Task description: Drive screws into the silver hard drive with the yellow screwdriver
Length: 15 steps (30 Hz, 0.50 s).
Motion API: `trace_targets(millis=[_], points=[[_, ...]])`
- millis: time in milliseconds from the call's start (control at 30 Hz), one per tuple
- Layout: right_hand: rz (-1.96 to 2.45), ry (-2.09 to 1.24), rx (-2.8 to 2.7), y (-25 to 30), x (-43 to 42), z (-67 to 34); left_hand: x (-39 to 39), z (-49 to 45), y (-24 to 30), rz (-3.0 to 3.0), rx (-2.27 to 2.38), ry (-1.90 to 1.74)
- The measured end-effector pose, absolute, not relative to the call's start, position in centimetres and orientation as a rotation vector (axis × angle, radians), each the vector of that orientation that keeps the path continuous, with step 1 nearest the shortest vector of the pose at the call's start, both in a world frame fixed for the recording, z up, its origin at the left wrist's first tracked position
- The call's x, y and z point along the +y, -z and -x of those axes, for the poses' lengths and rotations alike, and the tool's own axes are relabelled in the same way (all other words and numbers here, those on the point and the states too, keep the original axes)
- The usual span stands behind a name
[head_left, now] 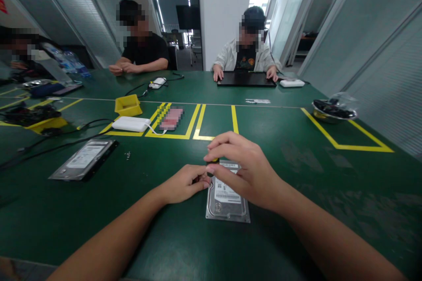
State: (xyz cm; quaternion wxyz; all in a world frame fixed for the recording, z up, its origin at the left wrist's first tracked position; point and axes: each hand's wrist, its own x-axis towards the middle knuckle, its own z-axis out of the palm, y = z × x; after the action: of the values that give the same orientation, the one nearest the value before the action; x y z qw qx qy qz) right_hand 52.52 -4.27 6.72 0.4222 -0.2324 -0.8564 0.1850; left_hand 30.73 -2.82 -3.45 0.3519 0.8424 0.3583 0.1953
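Note:
A silver hard drive (227, 210) with a white label lies flat on the green table in front of me. Over its far end, my right hand (244, 169) pinches a short black-and-yellow handle, which looks like a screwdriver (213, 167); its tip is hidden. At the drive's upper left edge is my left hand (186, 182), thumb and fingers drawn together close to the screwdriver. What those fingers grip, if anything, is hidden. A second hard drive (84, 160) rests to the left, with several tiny screws (128, 155) beside it.
A white power strip (131, 124), a phone (171, 118) and a yellow bin (128, 105) stand beyond my left hand. Farther left, cables spill from another yellow bin (48, 125). A metal bowl (334, 112) sits at the right. Across the table, people sit, one holding a black panel (246, 80).

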Motion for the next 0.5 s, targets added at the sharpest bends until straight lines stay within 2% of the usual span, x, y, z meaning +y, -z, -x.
trace_targets(millis=[500], points=[[0.527,-0.532,-2.156,-6.80,-4.06,-52.61,-2.68,-30.70,3.78,-2.167,0.922,-0.502]])
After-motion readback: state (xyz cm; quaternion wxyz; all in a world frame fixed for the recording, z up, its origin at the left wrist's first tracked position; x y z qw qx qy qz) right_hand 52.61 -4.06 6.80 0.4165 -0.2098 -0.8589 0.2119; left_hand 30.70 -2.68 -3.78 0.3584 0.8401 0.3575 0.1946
